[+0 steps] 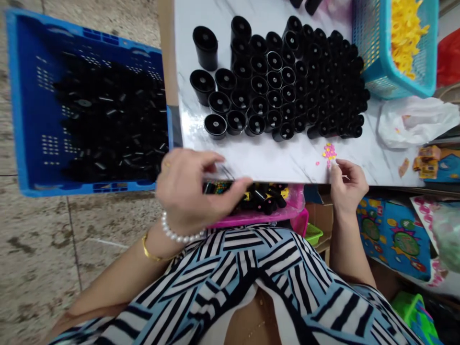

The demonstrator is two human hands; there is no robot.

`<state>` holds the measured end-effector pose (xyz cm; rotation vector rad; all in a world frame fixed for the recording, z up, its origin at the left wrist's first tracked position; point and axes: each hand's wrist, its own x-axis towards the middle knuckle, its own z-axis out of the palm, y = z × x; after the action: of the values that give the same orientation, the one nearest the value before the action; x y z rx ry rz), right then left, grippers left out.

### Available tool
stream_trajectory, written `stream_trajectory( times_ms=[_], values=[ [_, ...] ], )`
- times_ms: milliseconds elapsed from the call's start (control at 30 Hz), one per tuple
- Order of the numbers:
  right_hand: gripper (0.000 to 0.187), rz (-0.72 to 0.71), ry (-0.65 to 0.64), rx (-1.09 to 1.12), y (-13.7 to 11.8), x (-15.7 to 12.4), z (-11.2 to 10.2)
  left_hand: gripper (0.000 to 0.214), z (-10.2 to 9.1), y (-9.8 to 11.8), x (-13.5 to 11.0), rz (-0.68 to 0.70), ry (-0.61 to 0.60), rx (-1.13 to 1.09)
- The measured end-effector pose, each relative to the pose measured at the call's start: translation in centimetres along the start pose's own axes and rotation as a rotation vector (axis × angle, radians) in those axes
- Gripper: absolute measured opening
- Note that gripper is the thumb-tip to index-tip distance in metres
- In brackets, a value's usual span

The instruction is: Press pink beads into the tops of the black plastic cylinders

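Note:
My left hand [196,189] hovers over the table's near edge with thumb and fingers apart and nothing between them. My right hand [348,184] is at the same edge further right, thumb and forefinger pinched together beside a small pile of pink and yellow pieces [329,152]. Whatever the pinch holds, if anything, is too small to make out. Beyond both hands, many black cylindrical cups [258,85] stand upright in close rows on the white marbled table [273,160]. Below the edge, partly behind my left hand, a pink tray [247,219] holds black and yellow parts.
A blue crate [17,110] full of black parts stands at the left. At the back right are a turquoise basket [375,52] of yellow pieces and a white plastic bag [417,120]. Small orange boxes [427,162] lie near the right end.

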<state>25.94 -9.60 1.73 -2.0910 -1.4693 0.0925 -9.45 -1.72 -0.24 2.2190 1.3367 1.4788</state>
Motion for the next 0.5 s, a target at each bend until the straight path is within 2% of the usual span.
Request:
stream_trajectory(
  times_ms=[33, 100, 167, 233, 333, 433, 500],
  values=[
    [0.024, -0.06, 0.049, -0.123, 0.0, -0.1, 0.3, 0.052, 0.3, -0.5, 0.3, -0.088, 0.043, 0.058],
    [0.023, -0.151, 0.126, -0.255, 0.1, -0.7, 1.0, 0.059, 0.9, -1.5, 1.0, -0.237, 0.038, 0.109],
    [0.025, -0.233, 0.147, -0.302, 0.1, -1.3, 1.4, 0.067, 1.4, -2.2, 1.6, -0.282, -0.013, 0.107],
    [0.03, -0.311, 0.157, -0.324, 0.0, -1.9, 1.6, 0.06, 1.7, -2.7, 1.9, -0.251, -0.06, 0.119],
    [0.042, -0.412, 0.067, -0.279, -0.9, -2.6, 1.6, 0.037, 1.4, -2.5, 1.8, -0.169, -0.11, 0.152],
    [0.055, -0.487, -0.055, -0.177, -2.8, -2.8, 1.9, 0.027, 1.4, -0.7, 1.3, -0.084, -0.15, 0.151],
    [0.059, -0.523, -0.107, -0.129, -4.1, -2.4, 2.4, 0.024, 2.0, 1.2, 1.1, -0.029, -0.226, 0.113]
  ],
)
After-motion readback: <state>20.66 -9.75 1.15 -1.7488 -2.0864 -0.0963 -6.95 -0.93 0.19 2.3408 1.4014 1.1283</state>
